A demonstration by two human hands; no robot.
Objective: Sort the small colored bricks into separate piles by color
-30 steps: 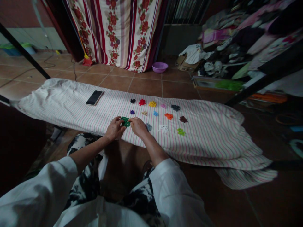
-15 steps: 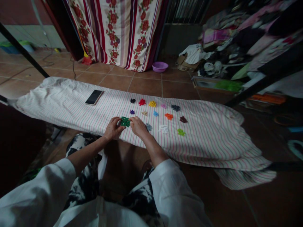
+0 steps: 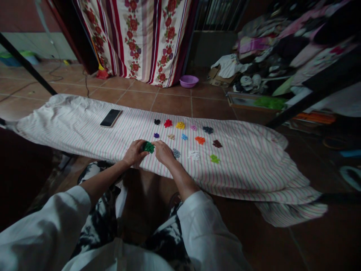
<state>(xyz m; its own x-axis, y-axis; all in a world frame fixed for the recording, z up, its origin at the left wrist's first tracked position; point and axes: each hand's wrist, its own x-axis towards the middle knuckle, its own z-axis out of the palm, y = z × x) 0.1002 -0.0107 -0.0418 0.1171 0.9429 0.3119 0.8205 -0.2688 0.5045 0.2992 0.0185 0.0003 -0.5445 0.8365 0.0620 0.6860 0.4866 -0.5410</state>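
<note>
Green pile [image 3: 148, 147]: on cloth [image 3: 239, 165], between left hand [image 3: 134, 152], curved with thumb and fingers apart, and right hand [image 3: 163, 152], fingers bunched, grip impossible to tell. Up left, phone [image 3: 111, 118]; beside right wrist, grey pile [image 3: 176, 153]; beyond, purple pile [image 3: 156, 135].

My left forearm [image 3: 104, 176] and right forearm [image 3: 180, 177] reach forward, angled inward. My left grip [image 3: 134, 153] curves, thumb [image 3: 144, 153] parted from fingers [image 3: 138, 142]; my right grip [image 3: 163, 153], back upward, bends its fingers near the left.

no readable text, no legible labels, no brand names, no numbers or signs made out
</note>
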